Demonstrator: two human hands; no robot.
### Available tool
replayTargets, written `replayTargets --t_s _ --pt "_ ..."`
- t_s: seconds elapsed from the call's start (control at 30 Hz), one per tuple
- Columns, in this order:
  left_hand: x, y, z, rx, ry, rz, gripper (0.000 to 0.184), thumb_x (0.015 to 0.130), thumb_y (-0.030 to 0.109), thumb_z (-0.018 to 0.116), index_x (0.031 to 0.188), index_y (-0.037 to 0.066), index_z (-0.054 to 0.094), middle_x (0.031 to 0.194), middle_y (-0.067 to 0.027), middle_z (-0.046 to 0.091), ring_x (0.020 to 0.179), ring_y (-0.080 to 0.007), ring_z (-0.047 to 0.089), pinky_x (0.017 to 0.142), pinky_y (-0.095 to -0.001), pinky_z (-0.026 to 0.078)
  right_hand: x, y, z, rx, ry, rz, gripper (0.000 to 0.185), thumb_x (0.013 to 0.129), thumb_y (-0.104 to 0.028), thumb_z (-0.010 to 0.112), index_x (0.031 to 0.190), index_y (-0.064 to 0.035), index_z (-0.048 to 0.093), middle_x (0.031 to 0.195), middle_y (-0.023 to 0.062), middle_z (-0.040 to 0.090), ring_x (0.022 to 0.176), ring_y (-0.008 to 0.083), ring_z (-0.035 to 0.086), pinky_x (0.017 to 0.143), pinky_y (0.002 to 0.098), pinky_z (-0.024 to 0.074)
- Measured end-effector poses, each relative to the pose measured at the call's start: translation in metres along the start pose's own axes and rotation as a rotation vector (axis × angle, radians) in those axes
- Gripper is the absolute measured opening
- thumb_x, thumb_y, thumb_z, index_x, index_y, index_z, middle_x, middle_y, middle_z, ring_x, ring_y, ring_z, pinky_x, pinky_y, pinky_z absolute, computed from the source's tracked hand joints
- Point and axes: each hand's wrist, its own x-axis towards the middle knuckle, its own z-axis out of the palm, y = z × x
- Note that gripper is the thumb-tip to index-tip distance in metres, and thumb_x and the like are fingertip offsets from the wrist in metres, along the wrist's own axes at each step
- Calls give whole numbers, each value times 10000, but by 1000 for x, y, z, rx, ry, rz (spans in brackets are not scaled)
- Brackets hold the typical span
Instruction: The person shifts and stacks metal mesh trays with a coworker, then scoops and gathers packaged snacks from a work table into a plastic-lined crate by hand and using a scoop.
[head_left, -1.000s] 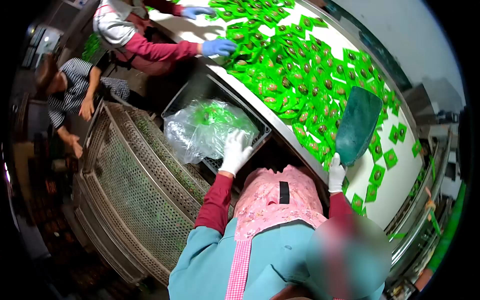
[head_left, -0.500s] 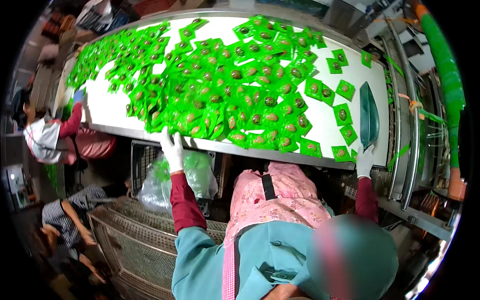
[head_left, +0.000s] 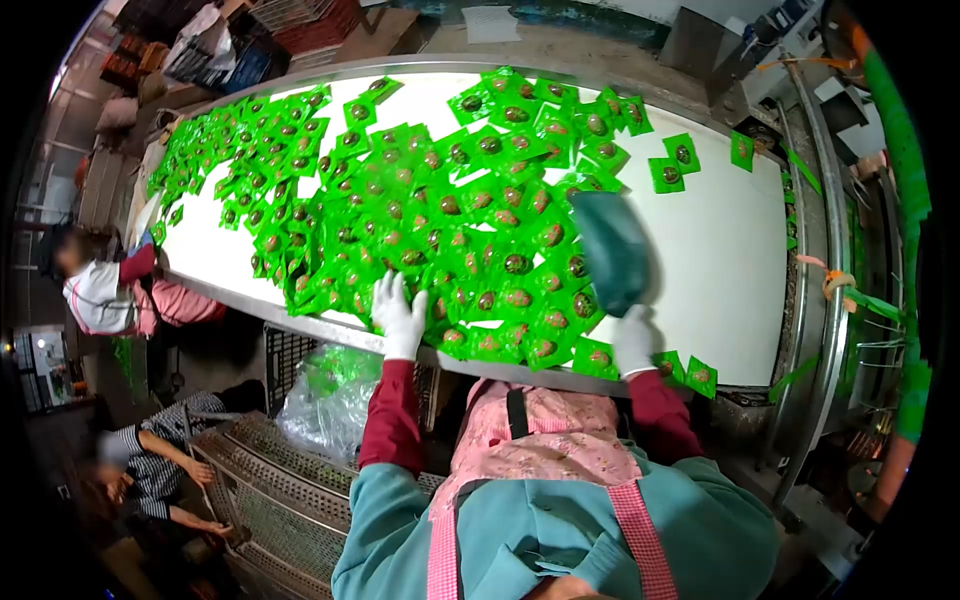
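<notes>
Many bright green packets (head_left: 450, 205), each with a dark or reddish round item showing through, lie heaped over a long white table (head_left: 715, 270). My left hand (head_left: 400, 318), in a white glove, rests at the near edge of the heap with its fingers spread. In my white-gloved right hand (head_left: 633, 340) is the near end of a dark green plastic scoop (head_left: 610, 252). The scoop lies against the right side of the heap and looks slightly blurred. A few packets (head_left: 700, 376) sit at the near edge, just right of my right hand.
Metal rails (head_left: 832, 250) border the table's right end. Below the near edge stands a crate with a clear plastic bag (head_left: 325, 405). A co-worker (head_left: 105, 290) is at the table's left end. Another person (head_left: 160, 450) sits by a perforated metal rack (head_left: 285, 490).
My right hand has swept the scoop leftward from the table's right end, and loose packets there have moved left. My left hand has shifted right along the heap's near edge.
</notes>
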Motion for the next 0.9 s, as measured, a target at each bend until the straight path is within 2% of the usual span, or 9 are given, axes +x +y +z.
replayTargets --t_s 0.2,0.43,0.53,0.63,0.67,0.7,0.77,0.83,0.9 --pt "-7 -13 7 30 104 -166 484 906 273 572 1288 -11 486 1365 -182 464 1289 -403 375 1082 -480 307 22 -37 -85 414 -178 -357 470 903 -398 537 1028 55 543 727 204 626 670 412 632 612 458 525" --pt "-4 -4 4 9 78 -173 452 904 229 564 1269 -28 497 1352 -201 467 1289 -409 376 1086 -479 311 148 180 -128 982 366 221 472 964 -343 465 1138 89 540 984 219 661 886 343 630 817 422 475" --pt "-1 0 2 20 66 -174 472 885 224 583 1271 -31 494 1338 -217 475 1285 -427 373 1084 -494 309 214 231 -114 912 142 276 478 937 -412 507 944 61 570 702 116 563 619 237 527 601 385 435" --pt "2 8 -6 36 26 -204 476 879 222 590 1273 -26 494 1338 -215 476 1283 -429 374 1086 -492 306 272 190 -105 1037 -125 91 451 932 -432 523 810 1 551 562 65 472 472 171 416 463 354 361" --pt "3 9 -5 38 27 -201 478 875 219 595 1275 -22 494 1339 -213 476 1281 -429 375 1086 -489 305 291 160 -92 961 42 -98 445 939 -425 527 779 -10 516 559 80 461 484 186 424 476 357 368" --pt "3 6 -2 31 82 -151 473 864 199 614 1269 -16 498 1340 -206 479 1276 -422 382 1082 -482 310 313 138 -106 926 -200 -46 343 961 -311 509 866 16 547 665 124 518 530 211 458 492 361 389" --pt "6 12 -2 -84 87 -216 466 834 206 671 1234 14 526 1294 -196 508 1245 -400 416 1050 -477 342 331 105 -118 216 34 -677 231 911 -161 506 1064 6 552 975 151 548 751 268 492 652 388 425" --pt "7 17 -13 -32 -27 -379 521 840 264 677 1286 51 515 1324 -170 506 1264 -358 429 1060 -460 345 349 68 -116 -406 186 -992 473 851 -78 522 1320 -42 478 1251 138 509 979 338 453 871 435 395" --pt "3 8 -6 -10 31 -296 552 858 353 641 1291 36 508 1335 -172 500 1271 -365 420 1086 -464 312 341 18 -121 387 -271 -731 256 907 -237 513 1083 -52 513 882 64 468 673 238 418 612 370 352"
